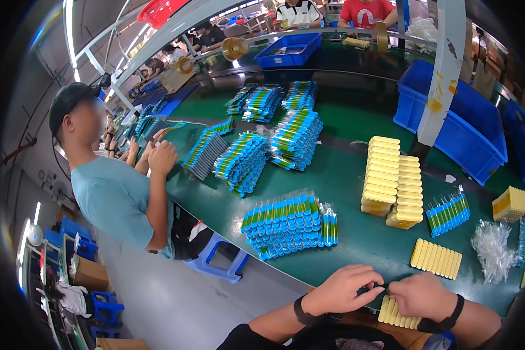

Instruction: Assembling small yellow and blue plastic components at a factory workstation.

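My left hand (348, 289) is at the table's near edge, thumb and fingers pinched together at a small dark thing (383, 286). Close by on its right, my right hand (424, 296) is curled closed at the same spot; what its fingers hold is hidden. Just below the right hand lies a row of yellow round-ended strips (390, 314), partly covered by that hand. Another row of yellow strips (436, 258) lies flat beyond the right hand. Farther off stand tall stacks of yellow strips (381, 175), beside a clear-wrapped blue-and-green pack (449, 213).
Piles of wrapped blue-and-green packs (288, 224) cover the green table (344, 233). Crumpled clear bags (493, 242) and a yellow block (509, 204) lie at right. A blue crate (466, 128) stands behind a white post (441, 76). A co-worker (116, 181) stands left, near a blue stool (220, 259).
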The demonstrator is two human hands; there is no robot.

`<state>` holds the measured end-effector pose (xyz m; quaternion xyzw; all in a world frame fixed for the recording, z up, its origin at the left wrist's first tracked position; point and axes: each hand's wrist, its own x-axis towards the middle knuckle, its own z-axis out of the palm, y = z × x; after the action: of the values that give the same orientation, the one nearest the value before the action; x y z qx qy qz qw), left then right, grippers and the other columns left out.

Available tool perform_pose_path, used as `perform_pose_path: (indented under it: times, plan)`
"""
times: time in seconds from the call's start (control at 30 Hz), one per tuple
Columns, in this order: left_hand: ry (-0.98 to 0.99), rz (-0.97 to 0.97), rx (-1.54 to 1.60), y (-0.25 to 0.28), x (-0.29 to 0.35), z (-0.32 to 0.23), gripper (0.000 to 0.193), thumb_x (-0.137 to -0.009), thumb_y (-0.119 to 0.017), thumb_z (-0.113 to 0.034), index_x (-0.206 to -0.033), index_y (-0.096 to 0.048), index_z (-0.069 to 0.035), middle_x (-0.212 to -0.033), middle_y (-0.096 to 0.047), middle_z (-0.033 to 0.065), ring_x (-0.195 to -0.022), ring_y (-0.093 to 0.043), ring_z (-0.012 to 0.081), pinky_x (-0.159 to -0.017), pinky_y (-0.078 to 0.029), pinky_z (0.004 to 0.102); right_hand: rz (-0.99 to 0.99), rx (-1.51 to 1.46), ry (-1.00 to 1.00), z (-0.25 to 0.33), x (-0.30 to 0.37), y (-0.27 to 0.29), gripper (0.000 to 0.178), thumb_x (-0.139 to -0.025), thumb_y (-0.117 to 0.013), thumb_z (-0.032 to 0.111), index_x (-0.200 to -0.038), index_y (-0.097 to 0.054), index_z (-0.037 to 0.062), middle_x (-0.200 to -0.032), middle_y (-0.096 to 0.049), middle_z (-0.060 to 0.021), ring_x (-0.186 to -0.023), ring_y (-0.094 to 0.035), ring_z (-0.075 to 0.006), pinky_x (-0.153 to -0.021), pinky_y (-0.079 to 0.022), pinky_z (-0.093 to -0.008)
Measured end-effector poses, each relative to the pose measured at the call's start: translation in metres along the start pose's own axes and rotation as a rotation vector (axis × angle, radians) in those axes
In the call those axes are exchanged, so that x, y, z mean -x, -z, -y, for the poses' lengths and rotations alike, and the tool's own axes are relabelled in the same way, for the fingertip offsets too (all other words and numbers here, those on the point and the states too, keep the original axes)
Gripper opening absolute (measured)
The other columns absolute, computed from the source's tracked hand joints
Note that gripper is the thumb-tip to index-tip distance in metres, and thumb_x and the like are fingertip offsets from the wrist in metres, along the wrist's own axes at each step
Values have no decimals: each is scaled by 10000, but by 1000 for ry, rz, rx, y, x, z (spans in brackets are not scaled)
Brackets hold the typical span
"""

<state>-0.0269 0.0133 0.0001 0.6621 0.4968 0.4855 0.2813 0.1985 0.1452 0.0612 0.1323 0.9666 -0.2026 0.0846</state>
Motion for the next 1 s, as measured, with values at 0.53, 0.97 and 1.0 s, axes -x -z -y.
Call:
perform_pose_path:
  times: [0.53,0.97,1.0]
  plan:
    - [-324,165,-263,-23,36,-2,281,-967,-859,-320,-1150,-760,-132,-1171,-712,11,-1133,-679,247,-932,-518,415,-110,-127,20,-2,-3,-15,69,-903,-709,169,-961,-731,138,-783,-752,-95,-716,-747,-352,-626,-584,-483]
    - [-340,101,-447,-26,30,-14,294,-819,-897,-186,-1103,-826,-211,-1201,-790,-54,-1035,-718,174,-836,-525,354,-33,-90,-12,-9,15,-10,299,-845,-765,200,-1127,-674,156,-806,-737,-144,-765,-748,-417,-624,-569,-536]
    - [-337,95,-461,-24,31,-16,283,-810,-897,-179,-1083,-835,-218,-1181,-794,-60,-1012,-718,172,-821,-519,353,-46,-117,4,-3,4,-9,323,-845,-774,203,-1144,-661,154,-825,-745,-156,-787,-755,-435,-643,-575,-554]
